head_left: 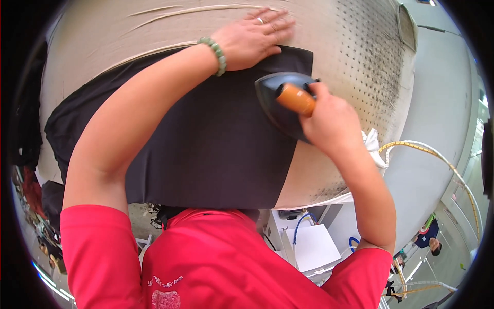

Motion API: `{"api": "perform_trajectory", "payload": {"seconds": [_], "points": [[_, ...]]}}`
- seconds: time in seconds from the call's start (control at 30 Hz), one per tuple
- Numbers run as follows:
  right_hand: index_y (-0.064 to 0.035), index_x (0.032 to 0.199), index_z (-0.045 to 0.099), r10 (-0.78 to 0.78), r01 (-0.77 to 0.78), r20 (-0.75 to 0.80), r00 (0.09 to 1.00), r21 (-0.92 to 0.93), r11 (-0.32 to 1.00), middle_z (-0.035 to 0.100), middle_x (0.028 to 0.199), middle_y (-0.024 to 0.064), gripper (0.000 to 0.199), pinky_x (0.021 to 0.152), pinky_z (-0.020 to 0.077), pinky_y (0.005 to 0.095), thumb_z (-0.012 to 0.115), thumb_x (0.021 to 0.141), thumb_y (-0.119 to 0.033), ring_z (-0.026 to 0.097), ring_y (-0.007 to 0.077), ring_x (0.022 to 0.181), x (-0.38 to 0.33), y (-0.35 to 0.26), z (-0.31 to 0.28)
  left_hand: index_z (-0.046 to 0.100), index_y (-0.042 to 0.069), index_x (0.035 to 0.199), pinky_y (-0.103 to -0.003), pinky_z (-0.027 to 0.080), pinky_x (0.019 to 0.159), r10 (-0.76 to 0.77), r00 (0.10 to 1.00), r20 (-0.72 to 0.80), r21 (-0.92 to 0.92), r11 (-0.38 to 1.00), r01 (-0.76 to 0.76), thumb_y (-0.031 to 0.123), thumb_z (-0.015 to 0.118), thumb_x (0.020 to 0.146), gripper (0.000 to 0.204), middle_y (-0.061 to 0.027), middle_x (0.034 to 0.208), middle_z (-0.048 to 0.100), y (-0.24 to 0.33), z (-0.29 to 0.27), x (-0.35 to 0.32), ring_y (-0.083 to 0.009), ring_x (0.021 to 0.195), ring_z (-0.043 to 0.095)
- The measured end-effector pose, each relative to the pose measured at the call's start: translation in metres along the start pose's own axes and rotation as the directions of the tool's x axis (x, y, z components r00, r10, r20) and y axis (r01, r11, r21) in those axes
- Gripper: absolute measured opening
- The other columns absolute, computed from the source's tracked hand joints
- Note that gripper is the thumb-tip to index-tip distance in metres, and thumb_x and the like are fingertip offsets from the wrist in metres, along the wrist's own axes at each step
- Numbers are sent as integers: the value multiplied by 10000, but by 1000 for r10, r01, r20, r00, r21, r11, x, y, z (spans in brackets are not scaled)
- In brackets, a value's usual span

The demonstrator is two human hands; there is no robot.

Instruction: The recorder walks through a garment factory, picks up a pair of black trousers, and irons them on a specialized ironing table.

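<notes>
A black piece of fabric lies spread over the beige padded ironing table, its near end reaching down to my body. My right hand is wrapped round the orange handle of an iron. The iron's dark soleplate rests over the right edge of the fabric. Stretched out flat near the fabric's far edge is my left hand, slightly blurred, with a ring and a green bead bracelet at its wrist. It holds nothing.
Small holes and dark scorch stains mark the table's right side. A white crumpled cloth sits at its right edge, where a yellow and white hose arches away. Below stands a white box. Another person is far off at right.
</notes>
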State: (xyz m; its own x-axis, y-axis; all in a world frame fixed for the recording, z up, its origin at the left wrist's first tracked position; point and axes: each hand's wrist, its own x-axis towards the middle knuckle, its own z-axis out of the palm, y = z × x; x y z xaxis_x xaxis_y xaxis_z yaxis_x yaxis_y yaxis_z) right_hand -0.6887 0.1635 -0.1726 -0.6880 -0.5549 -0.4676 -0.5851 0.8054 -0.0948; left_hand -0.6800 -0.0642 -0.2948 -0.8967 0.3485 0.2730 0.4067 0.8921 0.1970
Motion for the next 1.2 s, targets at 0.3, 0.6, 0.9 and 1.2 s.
{"api": "perform_trajectory", "payload": {"seconds": [0.3, 0.6, 0.9, 1.2], "points": [[-8, 1111, 602, -88, 90, -29, 996, 49, 995, 685, 868, 221, 320, 762, 526, 472, 657, 825, -140, 661, 406, 841, 2, 36, -10, 320, 65, 1507, -426, 164, 1222, 186, 933, 307, -280, 955, -98, 513, 499, 930, 753, -102, 1587, 279, 28, -52, -115, -245, 1482, 231], [-9, 1058, 605, -228, 228, -6, 974, -6, 974, 676, 811, 205, 274, 749, 529, 467, 642, 824, -146, 666, 390, 804, 28, -52, -8, 287, 190, 1539, -435, 101, 1230, -92, 931, 353, 36, 996, 85, 409, 464, 983, 623, -30, 1612, 233, -55, -95, -183, -218, 1500, 162], [11, 977, 585, -289, 297, 94, 953, -85, 951, 684, 828, 206, 236, 765, 541, 470, 635, 830, -166, 673, 395, 812, 50, -195, -8, 481, 108, 1410, -410, 398, 1064, -466, 877, -120, 176, 859, 481, 341, 535, 985, 488, -98, 1408, 519, -142, -159, -325, -282, 1285, 487], [-10, 1223, 559, -204, 204, 39, 978, 23, 979, 674, 956, 251, 420, 820, 503, 471, 640, 839, -158, 636, 432, 943, 54, -256, -7, 654, 49, 991, -212, 448, 680, -913, -253, 319, -457, -382, 803, 449, 751, 846, 437, 6, 877, 633, -157, -258, -589, -64, 767, 550]]}}
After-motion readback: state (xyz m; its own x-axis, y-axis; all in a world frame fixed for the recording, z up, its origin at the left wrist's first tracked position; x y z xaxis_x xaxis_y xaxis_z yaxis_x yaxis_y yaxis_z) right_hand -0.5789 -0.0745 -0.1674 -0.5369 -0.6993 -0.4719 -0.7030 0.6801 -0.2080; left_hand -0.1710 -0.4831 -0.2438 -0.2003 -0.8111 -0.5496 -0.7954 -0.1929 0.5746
